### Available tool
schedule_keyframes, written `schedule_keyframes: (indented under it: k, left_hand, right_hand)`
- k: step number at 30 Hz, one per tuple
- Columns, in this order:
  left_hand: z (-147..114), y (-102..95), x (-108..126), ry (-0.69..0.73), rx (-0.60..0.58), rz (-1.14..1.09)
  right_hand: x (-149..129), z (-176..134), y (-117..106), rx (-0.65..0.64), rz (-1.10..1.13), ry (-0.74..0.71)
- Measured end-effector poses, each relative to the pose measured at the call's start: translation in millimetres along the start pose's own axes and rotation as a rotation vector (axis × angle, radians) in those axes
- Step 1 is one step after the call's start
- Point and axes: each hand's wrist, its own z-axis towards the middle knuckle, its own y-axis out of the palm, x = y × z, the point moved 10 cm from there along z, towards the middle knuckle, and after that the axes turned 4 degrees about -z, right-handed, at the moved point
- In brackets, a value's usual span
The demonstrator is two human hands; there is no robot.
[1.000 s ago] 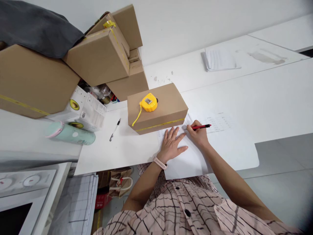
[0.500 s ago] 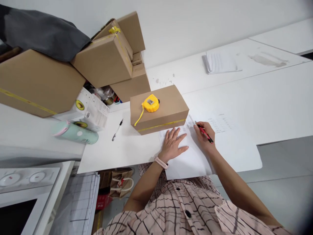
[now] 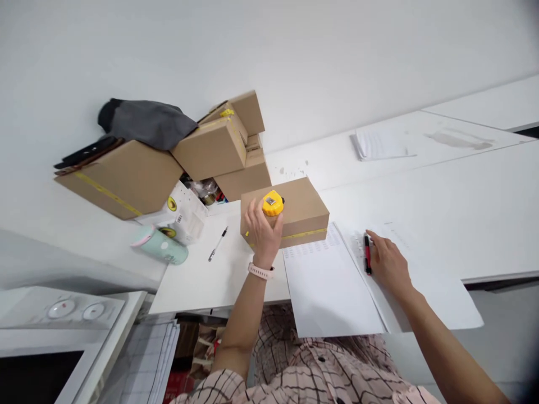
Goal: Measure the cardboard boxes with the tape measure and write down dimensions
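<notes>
My left hand, with a pink band on its wrist, reaches over the near left part of a closed cardboard box. Its fingers and thumb are closed around the near side of a yellow tape measure, which is on the box top. My right hand rests on the papers at the right, fingers loosely extended. Right beside its fingertips a red and black pen lies on the paper. Printed sheets spread in front of the box, their far edge close to it.
A second pen lies on the white table left of the box. Stacked cartons, a white avocado-print box and a mint bottle are at the left. A paper stack lies at the back.
My left hand has moved from the paper up to the tape measure. My right hand has shifted right and let go of the red pen, now on the paper. The view has tilted upward.
</notes>
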Motion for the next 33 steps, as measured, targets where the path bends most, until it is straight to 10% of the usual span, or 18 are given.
schedule_keyframes:
  k: [5,9,14,20,26,33]
  left_hand:
    - [34,24.8,-23,-0.258,-0.270,-0.122]
    - [8,37.9,5,-0.425,-0.429,-0.648]
    - [-33,41.0,51,-0.567,-0.685,-1.056]
    - [-36,25.1,38,-0.609,-0.679,-1.006]
    - [-19,3.2,-1,-0.572,-0.613,-0.913]
    - [37,-49.9,-120,-0.645,-0.341,-0.794]
  right_hand:
    - [-14,-2,-30,0.098,0.091,0.044]
    - [-43,4,-70,0.160,0.486,0.158]
    - [-119,23,-62,-0.373,1.420,0.323]
    - [-167,34,-52,-0.615,1.759,0.441]
    - [-166,71,-31,-0.555,1.736,0.510]
    - [-101,148,-5,-0.285,1.634,0.667]
